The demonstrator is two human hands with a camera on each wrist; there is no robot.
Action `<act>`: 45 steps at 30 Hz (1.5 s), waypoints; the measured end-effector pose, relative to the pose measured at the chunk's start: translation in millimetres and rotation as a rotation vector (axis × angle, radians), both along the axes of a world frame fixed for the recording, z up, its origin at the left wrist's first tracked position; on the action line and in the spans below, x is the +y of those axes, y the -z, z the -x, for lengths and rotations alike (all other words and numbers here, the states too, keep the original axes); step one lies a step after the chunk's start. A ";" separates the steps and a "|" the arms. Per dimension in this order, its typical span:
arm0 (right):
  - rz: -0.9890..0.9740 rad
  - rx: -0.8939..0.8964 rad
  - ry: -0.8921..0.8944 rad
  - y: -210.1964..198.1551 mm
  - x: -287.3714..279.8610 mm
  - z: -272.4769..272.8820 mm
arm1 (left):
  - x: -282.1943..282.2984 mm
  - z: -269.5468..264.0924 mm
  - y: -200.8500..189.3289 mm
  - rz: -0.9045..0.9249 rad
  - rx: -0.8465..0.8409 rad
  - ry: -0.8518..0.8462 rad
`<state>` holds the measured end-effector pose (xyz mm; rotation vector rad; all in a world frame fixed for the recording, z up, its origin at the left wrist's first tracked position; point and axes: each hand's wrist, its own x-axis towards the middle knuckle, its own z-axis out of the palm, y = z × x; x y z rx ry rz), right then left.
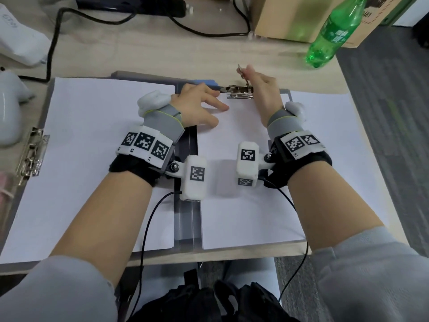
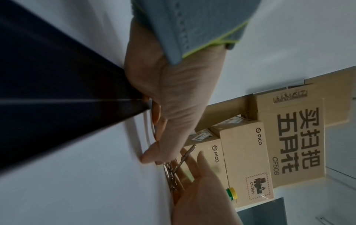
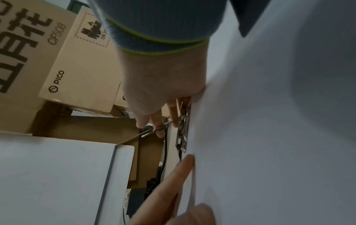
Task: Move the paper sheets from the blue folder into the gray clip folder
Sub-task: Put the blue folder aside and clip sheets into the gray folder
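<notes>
- Leftmost: metal clip [image 1: 31, 154] at the edge of an open folder [image 1: 185, 219], white sheets [image 1: 92, 159] on its left half.
- Then left hand [image 1: 197, 105], fingers straight, pressing flat on the paper stack [image 1: 243, 205] on the right half.
- Next, top clip [image 1: 239, 91] raised, its lever [image 1: 242, 74] pinched by right hand [image 1: 264, 94].
- Far right: green bottle [image 1: 334, 33] before a cardboard box [image 1: 278, 17].

Big cardboard box [image 2: 300, 137]: "CF508" under large Chinese characters. Smaller boxes [image 2: 244, 159] in front of it: "PICO" logo, "UN 3481" battery label. Green bottle [image 1: 334, 33] label unreadable.
</notes>
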<state>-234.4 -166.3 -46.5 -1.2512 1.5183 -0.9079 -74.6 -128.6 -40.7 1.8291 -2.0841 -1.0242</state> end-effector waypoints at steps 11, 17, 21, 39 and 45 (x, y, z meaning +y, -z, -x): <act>-0.176 0.500 -0.071 -0.3 -30.1 -11.2 | -3.9 -4.6 5.2 0.001 0.035 0.013; -0.171 0.723 -0.148 -1.3 -32.1 -22.8 | -4.7 -5.8 6.7 -0.004 0.039 0.014; -0.179 0.754 -0.090 5.3 -34.6 -27.0 | -4.8 -6.0 7.8 -0.009 0.053 0.008; -0.047 0.504 -0.064 -0.3 14.1 1.0 | 1.2 6.3 -2.6 -0.004 0.040 -0.014; -0.025 0.391 -0.045 -4.1 47.4 10.9 | 23.3 24.1 -5.3 0.004 -0.137 -0.019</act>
